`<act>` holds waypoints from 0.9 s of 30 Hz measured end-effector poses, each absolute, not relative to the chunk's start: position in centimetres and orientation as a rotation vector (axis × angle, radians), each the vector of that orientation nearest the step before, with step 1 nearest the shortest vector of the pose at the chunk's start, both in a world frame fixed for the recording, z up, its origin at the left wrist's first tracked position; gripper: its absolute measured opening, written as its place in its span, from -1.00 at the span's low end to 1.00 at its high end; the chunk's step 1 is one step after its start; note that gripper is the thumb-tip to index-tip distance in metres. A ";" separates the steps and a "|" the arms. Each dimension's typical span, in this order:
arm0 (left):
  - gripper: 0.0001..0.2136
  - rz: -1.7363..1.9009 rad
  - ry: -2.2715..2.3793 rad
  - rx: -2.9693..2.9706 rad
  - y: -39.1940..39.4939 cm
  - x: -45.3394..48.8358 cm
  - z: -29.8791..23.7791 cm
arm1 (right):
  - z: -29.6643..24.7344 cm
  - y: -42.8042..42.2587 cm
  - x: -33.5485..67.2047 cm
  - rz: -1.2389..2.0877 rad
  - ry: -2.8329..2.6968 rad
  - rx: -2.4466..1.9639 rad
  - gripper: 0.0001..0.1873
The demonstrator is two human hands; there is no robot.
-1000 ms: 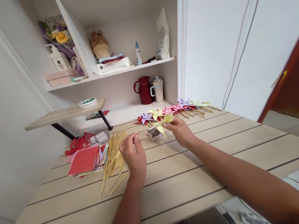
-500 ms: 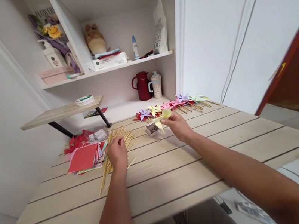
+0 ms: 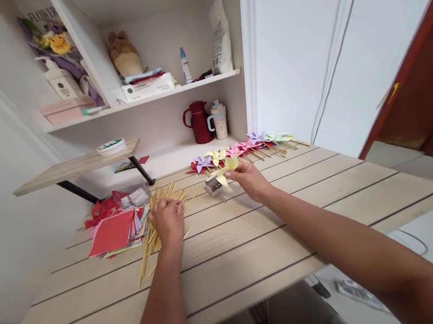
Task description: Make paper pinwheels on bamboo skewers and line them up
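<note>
Between the thumb and fingers of my right hand (image 3: 250, 179) is a pale yellow paper pinwheel (image 3: 226, 168), with no stick visible on it. Just below it stands a small open box (image 3: 214, 186) of tiny metal pins. My left hand (image 3: 167, 219) rests on a loose heap of thin wooden sticks (image 3: 152, 242), its fingers curled together. Whatever those fingers may hold is hidden. Finished pinwheels on sticks (image 3: 239, 149), in purple, yellow, pink and green, lie in a row behind the box.
Left of the sticks lies a stack of coloured paper squares (image 3: 113, 232), red on top, with a clear plastic packet (image 3: 135, 198) behind. A raised wooden shelf (image 3: 77, 166) on black legs stands at the back left. A dark red jug (image 3: 199, 123) and a cup (image 3: 219, 121) stand at the back.
The view has shifted slightly, so everything sits a little further left. My left hand's fingers have moved slightly on the sticks; my right hand keeps the yellow pinwheel above the pin box.
</note>
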State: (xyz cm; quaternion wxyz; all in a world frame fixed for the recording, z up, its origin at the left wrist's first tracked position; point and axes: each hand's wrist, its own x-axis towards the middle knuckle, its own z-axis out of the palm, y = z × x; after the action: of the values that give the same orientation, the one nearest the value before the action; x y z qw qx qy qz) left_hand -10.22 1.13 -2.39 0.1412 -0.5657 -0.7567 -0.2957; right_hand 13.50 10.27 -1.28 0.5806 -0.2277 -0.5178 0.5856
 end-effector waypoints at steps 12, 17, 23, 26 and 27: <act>-0.84 -0.508 -2.108 -1.754 1.4 -8.6 -3.1 | -1.2 10.2 13.5 1.380 -1.232 -0.519 -0.71; -0.86 -0.528 -2.071 -1.765 1.5 -8.5 -3.1 | -1.4 10.1 13.3 1.430 -1.220 -0.484 -0.70; -0.84 -0.793 -1.890 -1.764 1.3 -8.5 -2.4 | -1.2 9.9 13.1 1.488 -1.113 -0.423 -0.69; -0.85 -0.920 -1.757 -1.754 1.1 -8.0 -1.9 | -1.0 10.2 13.1 1.498 -1.038 -0.415 -0.63; -0.84 -0.951 -1.710 -1.757 1.0 -7.8 -1.8 | -1.0 10.3 13.1 1.498 -1.011 -0.421 -0.61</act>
State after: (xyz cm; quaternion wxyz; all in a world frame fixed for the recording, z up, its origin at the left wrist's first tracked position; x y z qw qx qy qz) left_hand -7.77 1.03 -1.76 0.2531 -0.6464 -0.6290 -0.3499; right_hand 13.08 10.35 -1.05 0.5997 -0.1814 -0.4359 0.6461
